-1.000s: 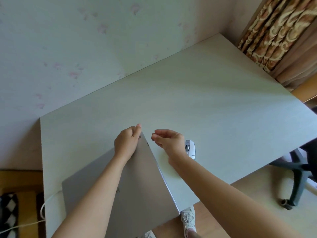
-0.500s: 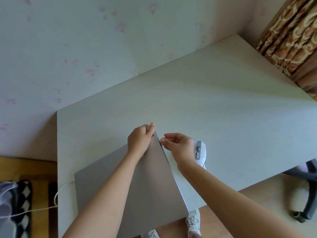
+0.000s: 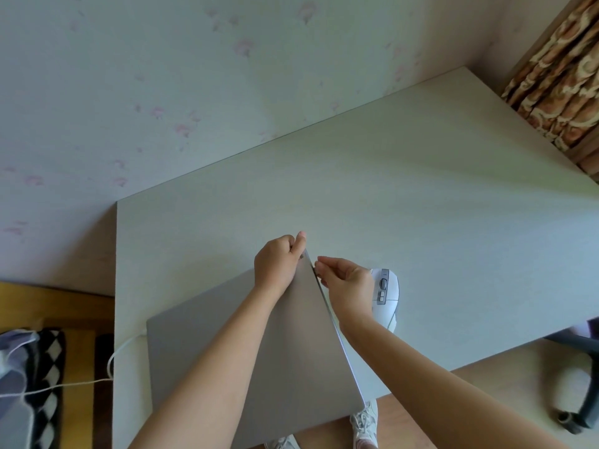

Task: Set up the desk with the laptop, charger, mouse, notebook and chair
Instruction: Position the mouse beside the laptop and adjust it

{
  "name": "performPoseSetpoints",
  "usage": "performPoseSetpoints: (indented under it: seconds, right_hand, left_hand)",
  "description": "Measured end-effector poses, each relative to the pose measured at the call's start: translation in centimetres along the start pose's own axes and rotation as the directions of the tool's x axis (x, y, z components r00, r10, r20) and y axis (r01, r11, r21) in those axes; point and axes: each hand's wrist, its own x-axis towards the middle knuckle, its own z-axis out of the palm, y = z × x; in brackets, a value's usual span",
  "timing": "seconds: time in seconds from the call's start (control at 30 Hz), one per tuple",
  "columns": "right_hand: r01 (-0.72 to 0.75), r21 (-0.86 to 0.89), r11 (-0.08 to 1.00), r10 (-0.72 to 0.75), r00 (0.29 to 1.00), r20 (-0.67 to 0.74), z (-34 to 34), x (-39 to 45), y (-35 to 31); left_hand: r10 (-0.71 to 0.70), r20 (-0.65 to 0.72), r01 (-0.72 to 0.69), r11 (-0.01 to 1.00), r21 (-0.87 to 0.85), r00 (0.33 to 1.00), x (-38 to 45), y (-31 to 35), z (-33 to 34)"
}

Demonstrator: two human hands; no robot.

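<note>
Gripping the far right corner of the closed laptop [image 3: 285, 345], the left hand [image 3: 277, 265] has its fingers curled over the lid's edge, thumb up at the very tip of the corner. The right hand [image 3: 348, 285] comes in from the other side, fingertips pinched against the thin right edge of the same laptop, just below that corner. So both hands are on the silver machine, one on each side of its corner.

That laptop lies flat and skewed on the pale desk [image 3: 421, 205], at the near left part, with its near right corner jutting past the desk's near edge. A white charger cable [image 3: 111, 361] comes out at the laptop's left side, loops over the desk's left edge and trails away across the floor.

Just beside the right wrist, towards the near edge, sits the white mouse [image 3: 385, 294], partly hidden by that hand.

Behind the desk's far edge, flowered wallpaper [image 3: 194, 92]; at the far right corner, a brown patterned curtain [image 3: 560, 76]. Off the near right, the dark base of an office chair [image 3: 580, 400] stands on the floor. A white sneaker [image 3: 364, 422] shows below the near edge.
</note>
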Motion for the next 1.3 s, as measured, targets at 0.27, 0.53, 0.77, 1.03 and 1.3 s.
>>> performPoseSetpoints:
  seconds: [0.27,0.53,0.77,1.03,1.3]
  right_hand:
    - [0.073,-0.203,0.976,-0.054,0.994,0.097,0.0,-0.7,1.3]
    - [0.228,-0.459,0.859,-0.148,0.968,0.203,-1.1,0.1,2.3]
    - [0.536,-0.709,0.458,-0.309,0.844,0.439,-2.3,0.0,4.4]
    - [0.641,-0.736,0.218,-0.372,0.751,0.545,-2.2,-0.6,6.0]
    - [0.649,-0.744,0.162,-0.361,0.74,0.567,-2.3,-0.9,6.8]
  left_hand:
    - [-0.015,0.034,0.015,1.0,-0.006,0.999,0.3,-0.2,0.5]
    - [-0.023,0.129,0.021,1.0,0.015,0.991,0.5,-1.1,2.2]
    - [-0.105,0.101,0.11,0.993,-0.045,0.989,1.1,-1.4,2.6]
    - [-0.118,0.098,0.13,0.983,-0.128,0.988,1.4,-1.9,2.7]
    - [0.007,0.213,0.048,0.967,-0.25,0.977,0.6,-2.7,2.1]
